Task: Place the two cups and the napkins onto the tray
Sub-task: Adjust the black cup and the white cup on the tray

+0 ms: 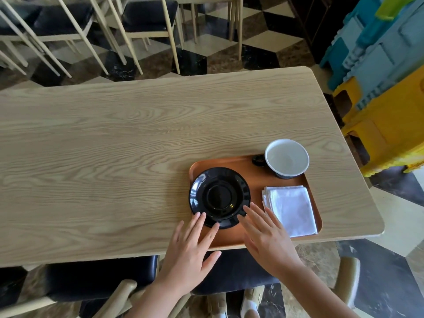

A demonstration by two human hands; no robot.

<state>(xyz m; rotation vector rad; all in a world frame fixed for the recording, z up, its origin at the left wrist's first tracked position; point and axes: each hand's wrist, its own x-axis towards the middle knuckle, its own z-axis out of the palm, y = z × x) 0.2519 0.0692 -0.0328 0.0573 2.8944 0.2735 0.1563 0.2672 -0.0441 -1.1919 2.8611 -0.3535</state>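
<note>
An orange tray [253, 179] lies at the near right of the wooden table. On its left part sits a black saucer [219, 197]. A cup [286, 158], white inside with a dark handle, stands at the tray's far right corner. A stack of white napkins [291, 209] lies on the tray's right side. My left hand [191, 247] is spread flat, its fingertips at the saucer's near-left rim. My right hand [266, 237] is spread too, fingertips touching the saucer's near-right rim. Neither hand holds anything. I see only one cup.
The wooden table [110, 161] stretches far to the left. Dark-seated chairs [98, 275] stand under its near edge, and more chairs [142, 21] behind it. Blue and yellow plastic blocks [378, 83] are stacked at the right.
</note>
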